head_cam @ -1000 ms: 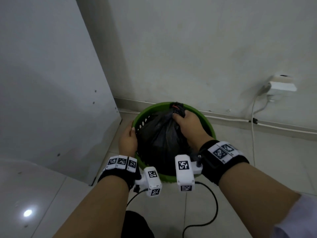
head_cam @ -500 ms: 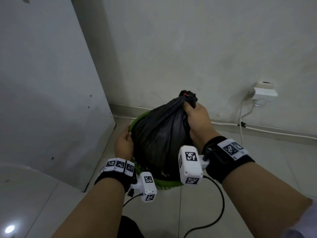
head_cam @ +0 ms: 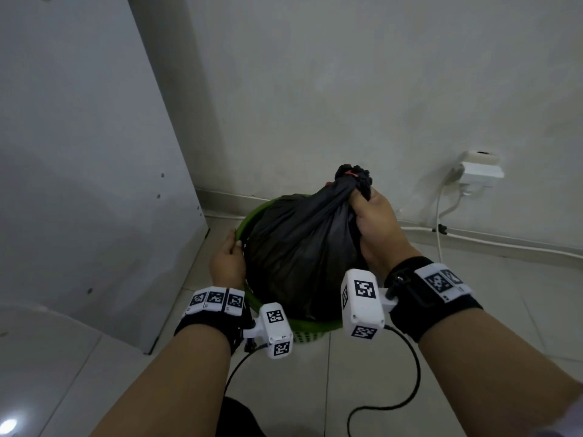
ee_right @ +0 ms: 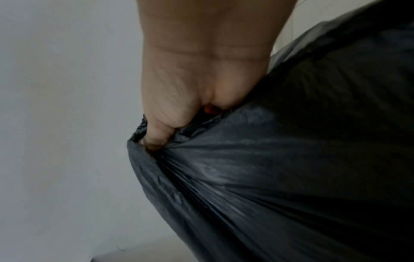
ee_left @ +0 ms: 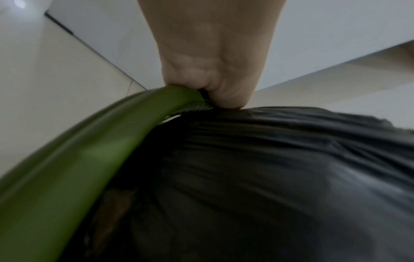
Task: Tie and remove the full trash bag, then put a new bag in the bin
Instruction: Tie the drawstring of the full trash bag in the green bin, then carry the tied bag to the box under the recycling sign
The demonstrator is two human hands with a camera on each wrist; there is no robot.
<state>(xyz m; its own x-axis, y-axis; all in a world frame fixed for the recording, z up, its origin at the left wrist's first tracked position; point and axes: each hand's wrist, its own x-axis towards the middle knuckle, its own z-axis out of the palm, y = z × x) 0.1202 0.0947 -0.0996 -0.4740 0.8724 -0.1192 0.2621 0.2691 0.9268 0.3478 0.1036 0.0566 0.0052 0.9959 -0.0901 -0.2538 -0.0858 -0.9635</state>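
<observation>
From the head view, the black trash bag [head_cam: 303, 247] was seen bulging up out of the green bin [head_cam: 252, 216], most of it above the rim, with its gathered neck clenched in the right hand [head_cam: 375, 228]. A knotted bunch with a bit of red in it stuck out above that fist. The right wrist view added what the head view hid: the fingers [ee_right: 156, 136] were dug into the pleated plastic, which was pulled taut below them. The left hand [head_cam: 228, 263] was closed around the bin's rim on the left side, and the left wrist view showed this closer up, with the thumb side [ee_left: 224, 92] pressed down where the rim [ee_left: 89, 150] met the bag [ee_left: 268, 177].

Around it, the bin sat on a tiled floor [head_cam: 504, 310] in a corner, hemmed in by a white panel [head_cam: 79, 152] on the left and the wall [head_cam: 347, 89] behind. A white plug box [head_cam: 479, 171] was mounted on the wall to the right, with a cord [head_cam: 438, 228] hanging from it. Whatever was in the bag couldn't be made out.
</observation>
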